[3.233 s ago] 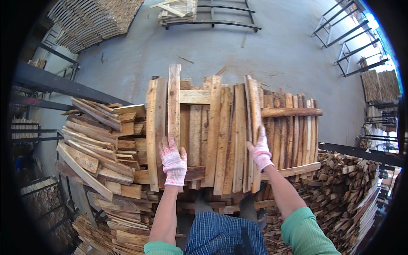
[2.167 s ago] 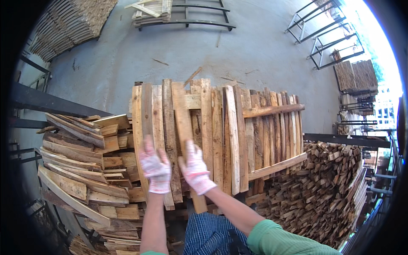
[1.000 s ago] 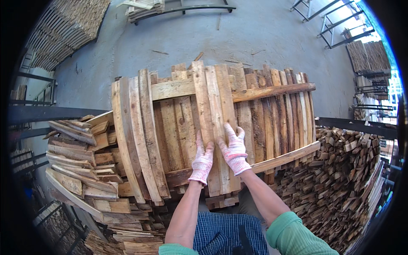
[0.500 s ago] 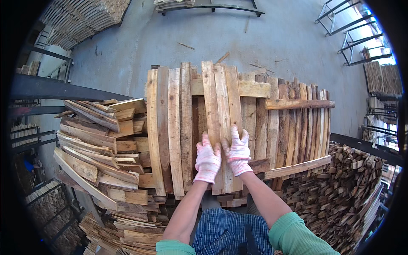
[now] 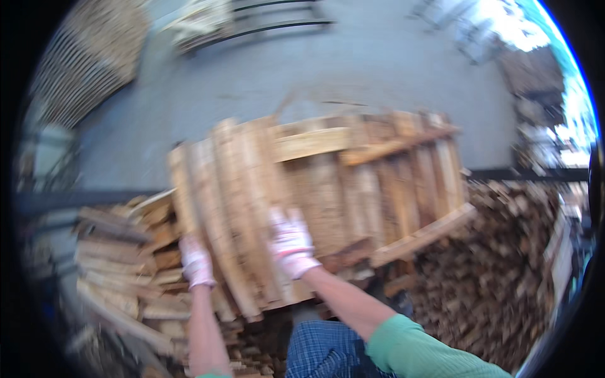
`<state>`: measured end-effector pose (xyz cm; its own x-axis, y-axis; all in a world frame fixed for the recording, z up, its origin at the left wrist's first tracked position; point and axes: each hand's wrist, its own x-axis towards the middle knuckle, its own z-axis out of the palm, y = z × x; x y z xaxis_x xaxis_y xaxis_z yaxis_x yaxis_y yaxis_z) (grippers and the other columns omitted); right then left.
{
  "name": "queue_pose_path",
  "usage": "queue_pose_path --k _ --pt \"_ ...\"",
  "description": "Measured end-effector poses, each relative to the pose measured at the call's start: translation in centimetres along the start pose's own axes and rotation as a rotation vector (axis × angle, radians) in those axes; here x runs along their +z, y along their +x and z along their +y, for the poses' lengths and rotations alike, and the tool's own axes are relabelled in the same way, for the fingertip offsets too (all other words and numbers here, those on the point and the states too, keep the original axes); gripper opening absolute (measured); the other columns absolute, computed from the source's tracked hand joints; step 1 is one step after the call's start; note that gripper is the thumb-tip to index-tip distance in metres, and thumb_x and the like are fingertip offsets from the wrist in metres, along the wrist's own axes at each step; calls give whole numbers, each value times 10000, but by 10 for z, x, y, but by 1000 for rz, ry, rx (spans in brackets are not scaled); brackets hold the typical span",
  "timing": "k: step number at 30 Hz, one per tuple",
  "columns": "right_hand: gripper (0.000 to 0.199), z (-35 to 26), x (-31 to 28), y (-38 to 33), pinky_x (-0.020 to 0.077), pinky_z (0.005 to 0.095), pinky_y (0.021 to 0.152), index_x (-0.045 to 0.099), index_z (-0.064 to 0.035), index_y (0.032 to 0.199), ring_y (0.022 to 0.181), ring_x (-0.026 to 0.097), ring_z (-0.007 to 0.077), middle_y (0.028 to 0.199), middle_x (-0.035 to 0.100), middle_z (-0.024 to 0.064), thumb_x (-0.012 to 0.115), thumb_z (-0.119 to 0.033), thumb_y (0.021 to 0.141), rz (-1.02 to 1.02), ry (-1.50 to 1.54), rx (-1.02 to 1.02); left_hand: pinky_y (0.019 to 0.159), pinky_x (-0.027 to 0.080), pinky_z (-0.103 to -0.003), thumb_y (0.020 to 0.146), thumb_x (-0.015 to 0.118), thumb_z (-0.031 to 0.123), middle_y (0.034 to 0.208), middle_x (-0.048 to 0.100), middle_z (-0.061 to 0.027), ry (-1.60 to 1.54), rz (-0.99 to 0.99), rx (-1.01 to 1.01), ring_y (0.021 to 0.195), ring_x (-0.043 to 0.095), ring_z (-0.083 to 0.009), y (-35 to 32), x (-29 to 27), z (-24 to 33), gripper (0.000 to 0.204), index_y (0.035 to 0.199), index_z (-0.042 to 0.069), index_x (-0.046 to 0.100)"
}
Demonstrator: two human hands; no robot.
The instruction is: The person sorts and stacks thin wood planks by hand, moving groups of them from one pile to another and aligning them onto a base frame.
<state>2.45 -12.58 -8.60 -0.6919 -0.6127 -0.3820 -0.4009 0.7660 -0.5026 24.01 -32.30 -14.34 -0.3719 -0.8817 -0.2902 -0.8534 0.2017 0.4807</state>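
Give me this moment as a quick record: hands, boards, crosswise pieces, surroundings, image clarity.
Left hand: the left hand, gloved, at the left side of the upper boards; grip unclear
Right hand: the right hand, gloved, fingers extended, at their right side
Upper boards: side by side, running away from the person
Crosswise pieces: pale board, brown piece, lower pale strip
Right side: heap of wood pieces
Left side: piled boards
Beyond: grey floor
Clarity: motion blur; board count uncertain
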Motion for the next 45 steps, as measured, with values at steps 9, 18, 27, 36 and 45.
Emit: queue_pose_path --k 9,18,27,36,45 --pt "659 144 -160 -129 416 426 1080 346 -93 1526 1260 515 429 1380 497 280 579 -346 964 -26 625 143 1054 412 -510 924 598 508 1261 602 -266 482 129 127 1183 564 -425 -22 8 123 620 1246 -21 622" --pt "447 486 -426 -435 480 448 987 552 -40 1295 1128 582 410 1245 594 237 624 -189 880 930 -49 678 937 512 -398 931 613 212 1134 672 -210 -166 -863 940 1066 649 -345 -369 211 514 369 1245 18 625" --pt "945 632 -632 -418 125 758 1109 101 -136 1599 1366 320 549 1434 390 342 618 -488 891 748 -525 943 956 502 -450 934 635 155 1203 617 -228 -476 -858 1892 1129 602 -397 -721 240 1002 452 1361 72 510" --pt "811 652 -623 -403 339 737 1044 293 -211 1569 1240 436 638 1324 452 371 601 -69 833 1125 -394 692 997 491 -429 829 690 375 1212 665 -253 493 -681 1573 1118 659 -355 -715 444 1215 612 1291 -15 598" --pt "680 637 -665 -429 358 629 1069 556 -200 1395 1275 434 523 1233 510 173 653 40 766 1258 7 444 1003 483 -434 856 568 389 1224 644 -296 600 -677 1475 1181 626 -390 -723 393 1192 600 1296 -19 560"
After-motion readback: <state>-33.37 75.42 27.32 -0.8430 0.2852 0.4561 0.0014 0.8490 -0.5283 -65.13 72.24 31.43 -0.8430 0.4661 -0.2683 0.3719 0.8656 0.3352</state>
